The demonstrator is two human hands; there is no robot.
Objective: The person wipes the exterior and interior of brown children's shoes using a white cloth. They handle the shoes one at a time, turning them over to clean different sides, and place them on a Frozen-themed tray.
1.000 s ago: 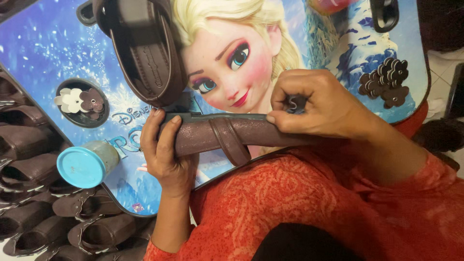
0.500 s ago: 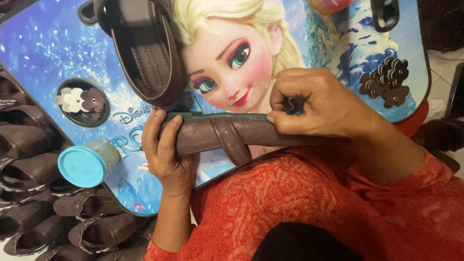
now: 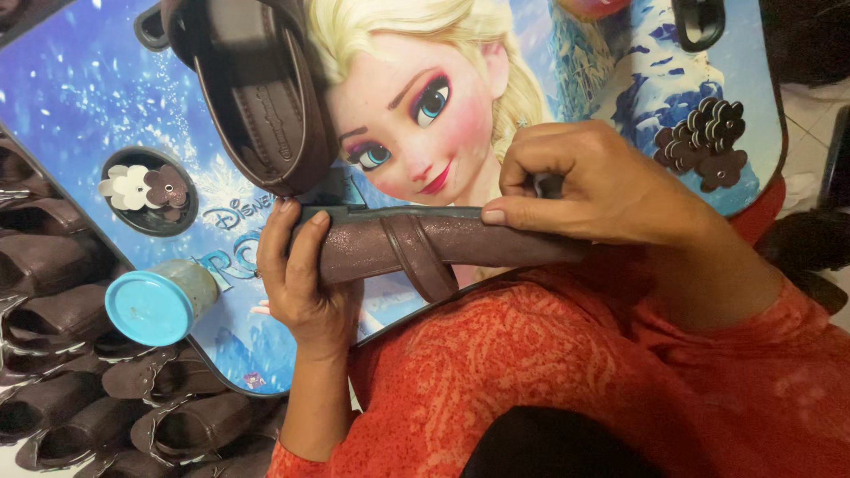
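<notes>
Perhaps two brown sandals (image 3: pixel 443 243), two hands (image 3: pixel 305 283).

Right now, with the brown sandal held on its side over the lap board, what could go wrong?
1. The right hand presses near the sandal's edge while the left hand grips only the other end; the sandal may twist or slip.
2. The blue-capped container lies at the tilted lap board's low edge and might roll off onto the sandals below.
3. The flower pieces sit loose near the board's rim and could slide off.
</notes>
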